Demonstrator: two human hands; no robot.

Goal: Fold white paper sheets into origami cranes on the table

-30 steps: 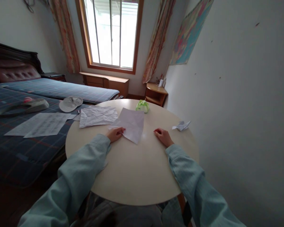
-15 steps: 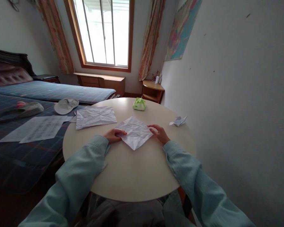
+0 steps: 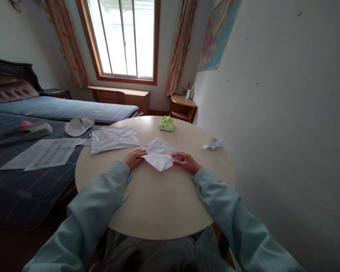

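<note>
A creased white sheet of paper [image 3: 159, 151] lies cornerwise on the round table, one corner pointing toward me. My left hand [image 3: 135, 158] grips its left corner, thumb hidden and fingers together on top. At the opposite corner, my right hand [image 3: 185, 161] has its fingers closed over the paper's edge. The near part of the sheet bends between the two hands. Crease lines cross its surface.
A larger crumpled sheet [image 3: 115, 139] lies left on the table [image 3: 161, 211]. A green tissue pack [image 3: 166, 124] stands at the far side, and a folded paper piece [image 3: 214, 144] at the right edge. Printed sheets [image 3: 48, 153] and a white cap [image 3: 79, 126] rest on the bed.
My right hand has moved left and inward onto the paper's right corner. My left hand has shifted slightly to its left corner. The sheet's near corner has drawn back away from me.
</note>
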